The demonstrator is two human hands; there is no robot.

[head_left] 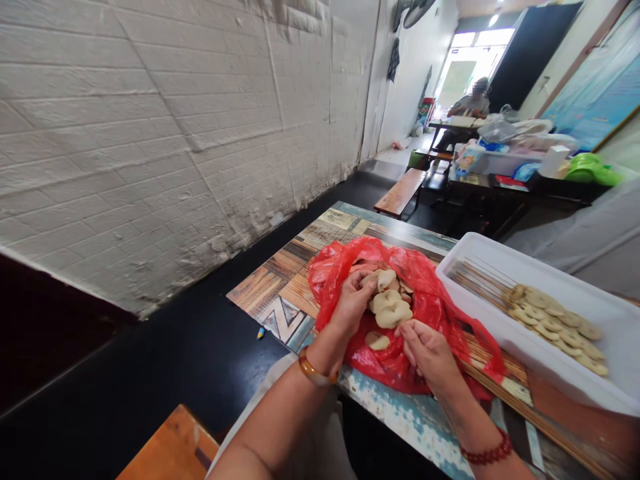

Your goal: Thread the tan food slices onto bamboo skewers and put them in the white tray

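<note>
A red plastic bag [330,267] lies spread open on the table, with thin, round, pale slices [393,313] heaped in its middle. At the far side of the heap, my left hand [354,300] is closed, its fingertips pinching a pale slice. My right hand [425,347] is closed at the near edge of the heap, thumb and finger against the rim of a slice; whether a thin stick is also in it I cannot make out. Nearer to me, a single slice [377,341] rests on the bag.
To the right stands a white plastic tub [505,250] holding skewered pale slices [555,323] on thin sticks. Bare sticks [540,417] lie along the patterned table [280,287]. Beyond are a wooden bench [401,190], a cluttered table and a seated person [470,105]. A wall runs along the left.
</note>
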